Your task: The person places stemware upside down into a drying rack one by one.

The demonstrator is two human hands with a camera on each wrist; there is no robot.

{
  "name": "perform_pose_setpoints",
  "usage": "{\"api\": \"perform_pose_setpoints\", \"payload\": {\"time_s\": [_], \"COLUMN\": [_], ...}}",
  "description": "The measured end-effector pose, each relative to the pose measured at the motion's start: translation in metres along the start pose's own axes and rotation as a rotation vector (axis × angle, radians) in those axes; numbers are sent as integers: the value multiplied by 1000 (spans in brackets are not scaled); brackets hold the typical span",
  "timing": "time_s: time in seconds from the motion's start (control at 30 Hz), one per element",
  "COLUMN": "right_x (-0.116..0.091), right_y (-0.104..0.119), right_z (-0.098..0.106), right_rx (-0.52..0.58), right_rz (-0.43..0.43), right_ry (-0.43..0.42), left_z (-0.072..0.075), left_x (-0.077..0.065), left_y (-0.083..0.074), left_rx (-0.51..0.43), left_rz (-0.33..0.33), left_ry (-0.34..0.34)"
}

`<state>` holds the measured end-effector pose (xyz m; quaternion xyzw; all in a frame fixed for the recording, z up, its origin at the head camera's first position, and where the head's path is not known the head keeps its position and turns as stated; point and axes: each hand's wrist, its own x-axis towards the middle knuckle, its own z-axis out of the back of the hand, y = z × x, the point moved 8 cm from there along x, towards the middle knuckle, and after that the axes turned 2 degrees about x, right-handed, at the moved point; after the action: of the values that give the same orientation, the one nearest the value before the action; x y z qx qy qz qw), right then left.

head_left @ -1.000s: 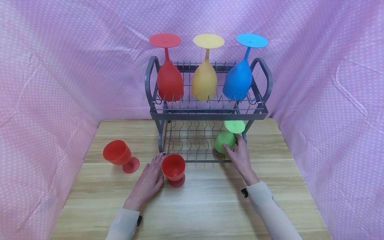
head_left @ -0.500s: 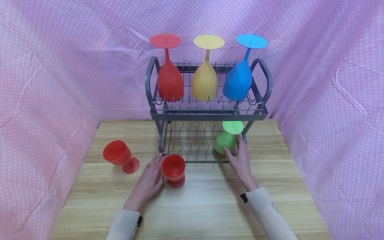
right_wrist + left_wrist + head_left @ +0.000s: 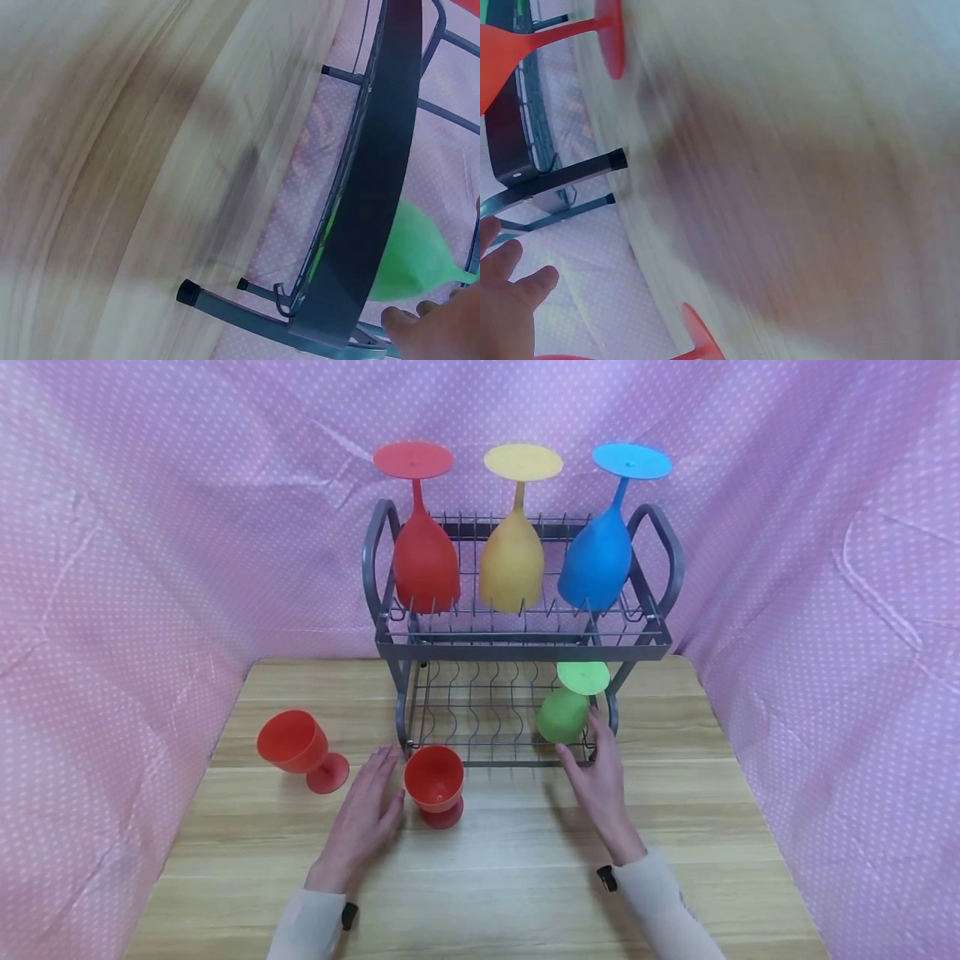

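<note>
A green goblet (image 3: 562, 716) stands upside down, slightly tilted, on the right of the dish rack's lower tier. My right hand (image 3: 600, 781) is just in front of it with thumb and fingers spread; in the right wrist view its fingertips lie close to the green bowl (image 3: 409, 259). Whether they still touch it I cannot tell. My left hand (image 3: 362, 818) hovers or rests by the rack's front left corner, fingers extended, holding nothing. Right beside it an upright red goblet (image 3: 435, 781) stands on the table. Another red goblet (image 3: 294, 743) stands farther left.
The two-tier dark wire dish rack (image 3: 525, 652) stands at the back of the wooden table (image 3: 517, 877). Upside down on its upper tier are a red goblet (image 3: 426, 564), a yellow goblet (image 3: 512, 564) and a blue goblet (image 3: 597, 560). Pink dotted cloth (image 3: 150, 568) surrounds the table.
My right hand has let go of the green goblet and drawn back slightly toward me; the goblet's foot has shifted a little left. My left hand has moved slightly left, away from the rack corner.
</note>
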<state>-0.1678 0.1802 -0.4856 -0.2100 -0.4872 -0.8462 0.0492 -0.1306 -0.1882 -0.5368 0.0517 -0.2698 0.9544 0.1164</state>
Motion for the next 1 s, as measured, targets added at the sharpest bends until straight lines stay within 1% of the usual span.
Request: {"api": "perform_pose_setpoints", "payload": {"time_s": [0.17, 0.3, 0.43, 0.7, 0.87, 1.0], "right_x": [-7, -11, -16, -26, -33, -40], "right_y": [11, 21, 28, 40, 46, 50], "right_z": [0, -3, -9, -29, -47, -61], "right_rx": [25, 35, 70, 183, 277, 307], "right_rz": [-10, 8, 20, 8, -6, -25], "right_ry": [-1, -5, 11, 85, 158, 212], "left_z": [9, 15, 19, 23, 24, 22], "left_x": [-2, -4, -6, -13, -18, -20], "left_y": [-3, -5, -5, -7, -7, -9], "left_rx": [-25, -49, -92, -204, -273, -346], "left_rz": [7, 18, 36, 54, 76, 102], "left_ry": [-61, -94, -125, -181, -223, -249]}}
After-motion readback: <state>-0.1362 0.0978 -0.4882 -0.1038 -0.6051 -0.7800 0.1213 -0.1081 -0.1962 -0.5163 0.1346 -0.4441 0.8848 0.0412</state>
